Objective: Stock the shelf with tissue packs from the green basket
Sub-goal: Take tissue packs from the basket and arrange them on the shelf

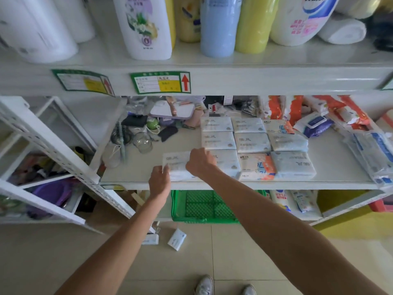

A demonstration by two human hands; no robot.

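Note:
A white tissue pack (177,165) lies at the front of the middle shelf (319,179), left of the rows of packs. My left hand (159,182) grips its near left corner. My right hand (200,162) lies curled over its right end, against the neighbouring pack (227,162). Several tissue packs (253,143) fill the shelf in neat rows to the right. The green basket (202,207) sits on the floor under the shelf, and what shows of its mesh bottom is bare.
Two small packs (177,239) lie on the tiled floor in front of the basket. Clutter of brushes, a glass jar (143,142) and dark items fills the shelf's back left. Bottles (146,26) stand on the shelf above. A white rack (53,150) stands at left.

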